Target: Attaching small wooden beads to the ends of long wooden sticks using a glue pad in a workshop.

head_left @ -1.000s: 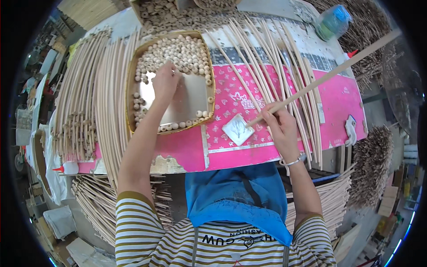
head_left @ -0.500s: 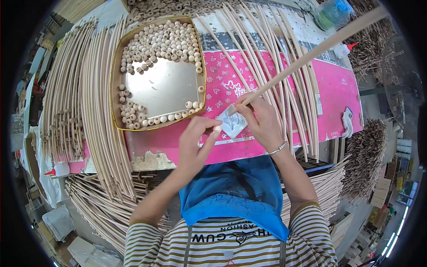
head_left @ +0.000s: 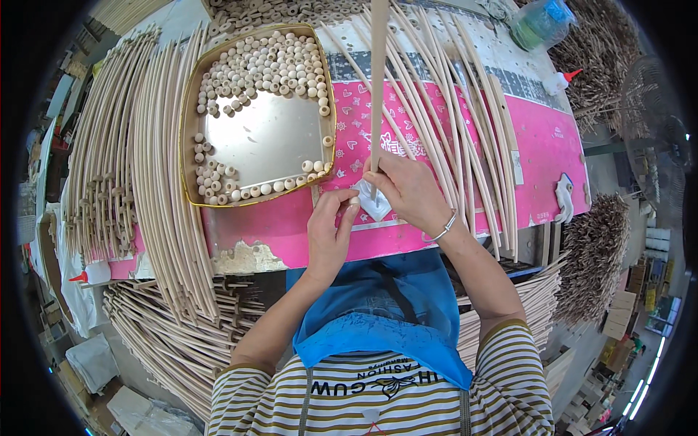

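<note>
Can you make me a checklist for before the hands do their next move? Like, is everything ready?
1. Wooden bead held: ok, pinched by the left hand's fingertips.
2. Wooden rod held: ok, gripped by the right hand near its lower end.
3. Rod's lower end touching the white square piece: cannot tell; they overlap in this view.
4. Bead's hole facing the rod: cannot tell, too small to see.
5. A hand free: not ok, both hold something.
6. More beads in the tray: ok, lots, mostly along its far side.
</note>
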Demonstrator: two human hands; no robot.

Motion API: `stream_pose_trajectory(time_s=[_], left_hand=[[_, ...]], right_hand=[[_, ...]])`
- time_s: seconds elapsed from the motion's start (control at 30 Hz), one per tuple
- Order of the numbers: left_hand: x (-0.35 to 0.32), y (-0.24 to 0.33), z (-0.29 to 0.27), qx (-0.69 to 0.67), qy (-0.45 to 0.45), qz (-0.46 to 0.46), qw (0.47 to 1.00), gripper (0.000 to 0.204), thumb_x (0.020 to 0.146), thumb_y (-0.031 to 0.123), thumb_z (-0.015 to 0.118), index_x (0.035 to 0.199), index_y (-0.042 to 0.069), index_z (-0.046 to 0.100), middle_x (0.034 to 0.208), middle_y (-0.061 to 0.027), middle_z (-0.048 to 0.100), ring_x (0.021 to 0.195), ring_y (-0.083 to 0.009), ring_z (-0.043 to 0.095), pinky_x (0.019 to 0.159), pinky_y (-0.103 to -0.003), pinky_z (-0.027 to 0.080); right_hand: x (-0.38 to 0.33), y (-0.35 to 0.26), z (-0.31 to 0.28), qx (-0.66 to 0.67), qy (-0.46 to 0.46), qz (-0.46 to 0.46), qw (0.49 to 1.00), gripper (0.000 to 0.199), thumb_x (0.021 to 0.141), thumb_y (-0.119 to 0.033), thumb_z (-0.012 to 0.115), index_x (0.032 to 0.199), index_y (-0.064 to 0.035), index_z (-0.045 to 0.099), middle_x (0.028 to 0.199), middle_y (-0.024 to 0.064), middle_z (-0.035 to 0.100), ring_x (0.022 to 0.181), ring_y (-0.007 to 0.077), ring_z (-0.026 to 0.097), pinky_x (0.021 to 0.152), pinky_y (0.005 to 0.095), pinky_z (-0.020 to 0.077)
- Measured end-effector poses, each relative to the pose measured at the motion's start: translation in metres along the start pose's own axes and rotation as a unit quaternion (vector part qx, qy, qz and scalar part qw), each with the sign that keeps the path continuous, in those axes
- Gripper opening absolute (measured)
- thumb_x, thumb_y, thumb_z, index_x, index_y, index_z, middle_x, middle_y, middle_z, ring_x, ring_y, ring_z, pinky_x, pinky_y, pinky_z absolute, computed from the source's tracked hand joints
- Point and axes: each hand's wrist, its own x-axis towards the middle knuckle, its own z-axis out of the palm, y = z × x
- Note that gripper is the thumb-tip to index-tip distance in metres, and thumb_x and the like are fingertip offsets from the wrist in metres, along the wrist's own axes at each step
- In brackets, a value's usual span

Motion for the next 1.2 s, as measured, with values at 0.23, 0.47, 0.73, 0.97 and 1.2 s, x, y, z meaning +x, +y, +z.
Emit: stream_pose_trajectory(time_s=[0.23, 0.47, 0.73, 0.97, 1.2], left_hand=[[0.002, -0.003, -0.007, -0.231, -0.004, -0.136, 0.963, 0.024, 0.100, 0.014, 0.063, 0.119, 0.000, 0.066, 0.109, -0.0073, 0.067, 0.096, -0.0111, 0.062, 0.082, -0.028, 0.052], [0.001, 0.015, -0.006, -0.493, -0.044, -0.247, 0.833, 0.030, 0.102, 0.015, 0.060, 0.128, 0.000, 0.059, 0.111, -0.0102, 0.068, 0.100, -0.0160, 0.067, 0.092, -0.030, 0.055], [-0.005, 0.017, -0.006, -0.524, -0.052, -0.272, 0.805, 0.028, 0.101, 0.014, 0.061, 0.125, -0.001, 0.060, 0.113, -0.0144, 0.069, 0.106, -0.0204, 0.068, 0.095, -0.032, 0.058], [-0.009, 0.019, -0.007, -0.518, -0.057, -0.256, 0.814, 0.026, 0.101, 0.013, 0.061, 0.123, -0.001, 0.060, 0.112, -0.0143, 0.069, 0.104, -0.0204, 0.069, 0.094, -0.032, 0.058], [-0.018, 0.016, -0.006, -0.489, -0.047, -0.239, 0.837, 0.023, 0.101, 0.014, 0.062, 0.119, 0.000, 0.062, 0.108, -0.0120, 0.070, 0.100, -0.0185, 0.069, 0.091, -0.031, 0.058]], right_hand=[[-0.019, 0.000, -0.024, 0.231, 0.085, 0.074, 0.967, 0.014, 0.102, -0.014, 0.058, 0.100, 0.0003, 0.060, 0.081, 0.0075, 0.065, 0.073, 0.0123, 0.065, 0.068, 0.0262, 0.0533], [-0.034, -0.003, -0.027, 0.391, 0.188, 0.081, 0.897, 0.020, 0.107, -0.020, 0.051, 0.107, -0.0015, 0.057, 0.092, 0.0093, 0.068, 0.079, 0.0128, 0.067, 0.071, 0.0258, 0.0554], [-0.042, -0.009, -0.005, 0.428, 0.212, 0.073, 0.875, 0.023, 0.107, -0.023, 0.049, 0.106, -0.0018, 0.056, 0.094, 0.0107, 0.068, 0.081, 0.0151, 0.068, 0.075, 0.0289, 0.0574], [-0.046, -0.007, 0.000, 0.414, 0.205, 0.070, 0.884, 0.023, 0.107, -0.024, 0.049, 0.106, -0.0022, 0.056, 0.094, 0.0104, 0.068, 0.081, 0.0154, 0.068, 0.076, 0.0289, 0.0576], [-0.055, -0.010, 0.006, 0.404, 0.201, 0.036, 0.891, 0.020, 0.107, -0.021, 0.050, 0.106, -0.0020, 0.055, 0.095, 0.0110, 0.067, 0.083, 0.0154, 0.068, 0.076, 0.0287, 0.0576]])
